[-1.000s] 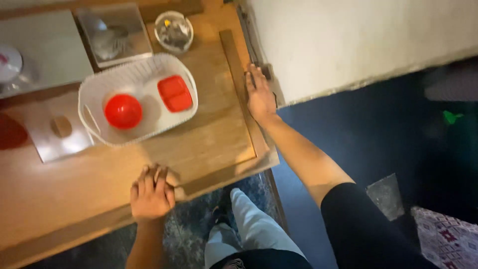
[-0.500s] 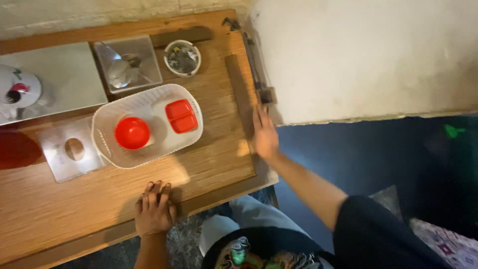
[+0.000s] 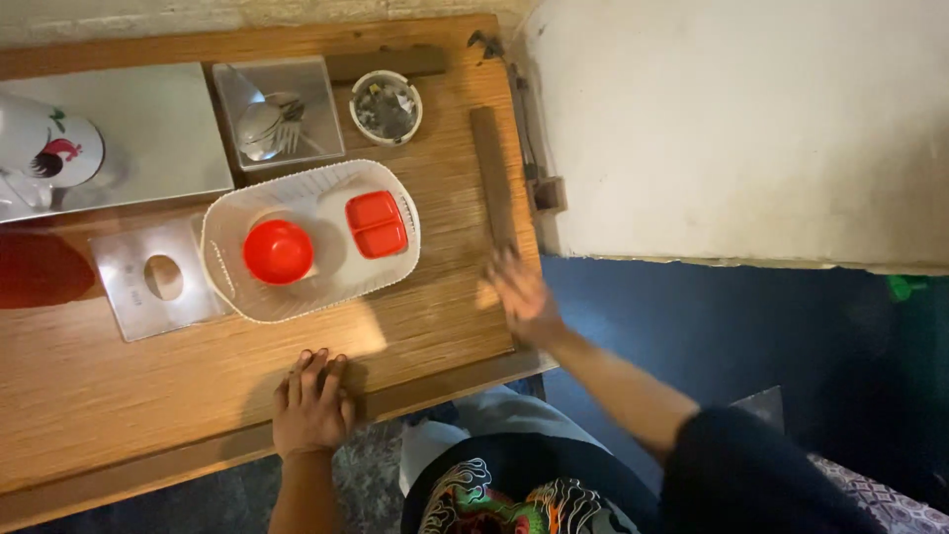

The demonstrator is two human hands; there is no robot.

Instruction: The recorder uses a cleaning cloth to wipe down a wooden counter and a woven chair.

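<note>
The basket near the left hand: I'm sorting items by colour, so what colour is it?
White basket, seen in the head view, holding red containers.

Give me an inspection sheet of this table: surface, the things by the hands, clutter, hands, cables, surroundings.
Surface: wooden table, lit patch near the front edge.
Things by the hands: white basket holding a round red lid and a square red lid; wooden strip along the right edge.
Clutter: clear cutlery box with spoons, small round bowl, white jug, clear plate with a hole.
Hands: left hand flat on the table's front edge, holding nothing; right hand blurred at the right edge below the wooden strip, apparently open.
Cables: nothing seen.
Surroundings: pale wall, dark blue floor.
</note>
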